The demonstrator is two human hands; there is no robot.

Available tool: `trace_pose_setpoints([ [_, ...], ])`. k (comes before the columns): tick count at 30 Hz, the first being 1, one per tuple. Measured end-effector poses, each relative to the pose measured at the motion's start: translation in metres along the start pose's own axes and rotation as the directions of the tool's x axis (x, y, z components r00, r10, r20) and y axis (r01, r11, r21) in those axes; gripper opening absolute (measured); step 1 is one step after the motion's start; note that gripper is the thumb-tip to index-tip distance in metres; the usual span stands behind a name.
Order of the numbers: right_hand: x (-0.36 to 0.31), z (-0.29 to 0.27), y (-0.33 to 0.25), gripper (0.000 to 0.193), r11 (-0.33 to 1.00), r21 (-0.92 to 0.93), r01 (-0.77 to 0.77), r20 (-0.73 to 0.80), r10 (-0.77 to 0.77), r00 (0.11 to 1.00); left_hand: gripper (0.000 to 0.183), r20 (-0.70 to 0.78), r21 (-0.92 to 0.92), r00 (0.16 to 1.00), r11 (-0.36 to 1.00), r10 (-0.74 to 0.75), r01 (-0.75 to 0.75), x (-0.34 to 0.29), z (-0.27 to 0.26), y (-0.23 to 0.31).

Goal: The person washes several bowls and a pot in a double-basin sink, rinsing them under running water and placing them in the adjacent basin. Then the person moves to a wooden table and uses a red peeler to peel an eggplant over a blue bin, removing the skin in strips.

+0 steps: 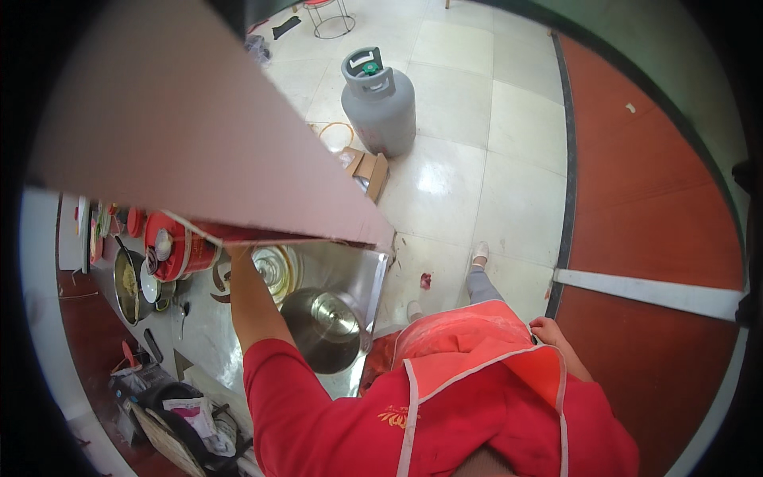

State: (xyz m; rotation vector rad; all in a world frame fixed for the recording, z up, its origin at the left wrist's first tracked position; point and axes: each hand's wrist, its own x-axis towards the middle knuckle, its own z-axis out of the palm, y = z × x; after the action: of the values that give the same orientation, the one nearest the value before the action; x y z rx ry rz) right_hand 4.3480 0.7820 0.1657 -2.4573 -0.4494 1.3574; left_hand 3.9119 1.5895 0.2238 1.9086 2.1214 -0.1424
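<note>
My left forearm [258, 306] reaches up across the metal counter, and its hand is hidden behind the edge of a large pinkish panel [207, 119]. Just left of that wrist stands a red bucket [191, 253] with onions on top. Beneath the arm sits a wide steel bowl [306, 338], with clear glass-like dishes [274, 270] behind it. My right hand [547, 329] hangs at my right side by the red apron [461, 330]. Its fingers are curled; a small dark spot shows beside them, too unclear to name.
A grey gas cylinder [380, 107] stands on the tiled floor ahead, with an open cardboard box [367, 171] by its base. A wok [127, 282] is at the counter's far left. Along the right runs a reddish-brown wall panel [636, 183].
</note>
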Motion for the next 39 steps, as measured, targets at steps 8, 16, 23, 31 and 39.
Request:
trace_pose_setpoints([
  [8, 0.146, -0.143, -0.02, 0.027, 1.0, -0.027, -0.014, 0.095, 0.017, 0.995, 0.043, -0.116, -0.074, 0.982, 0.987, -0.15, 0.142, -0.064, -0.055, -0.012],
  [16, 0.317, -0.302, -0.11, 0.026, 0.909, -0.235, 0.343, 0.109, -0.326, 0.939, 0.04, -0.618, -0.51, 0.735, 0.854, -0.279, -0.105, -0.255, -0.146, 0.022],
  [23, 0.457, -0.328, -0.209, 0.022, 0.925, -0.007, 0.38, 0.183, -0.372, 0.91, 0.022, -0.751, -0.66, 0.303, 0.654, -0.587, -0.369, -0.431, -0.047, 0.192],
  [31, 0.527, -0.429, -0.29, 0.031, 0.872, -0.209, 0.443, 0.426, -0.326, 0.844, 0.064, -0.184, -0.916, 0.827, 0.397, -0.531, 0.051, -0.336, 0.098, 0.441],
  [39, 0.633, -0.569, -0.338, 0.022, 0.981, 0.177, 0.076, -0.014, -0.075, 0.997, 0.069, -0.278, -0.928, 0.932, 0.314, -0.231, -0.199, -0.078, 0.037, 0.62],
])
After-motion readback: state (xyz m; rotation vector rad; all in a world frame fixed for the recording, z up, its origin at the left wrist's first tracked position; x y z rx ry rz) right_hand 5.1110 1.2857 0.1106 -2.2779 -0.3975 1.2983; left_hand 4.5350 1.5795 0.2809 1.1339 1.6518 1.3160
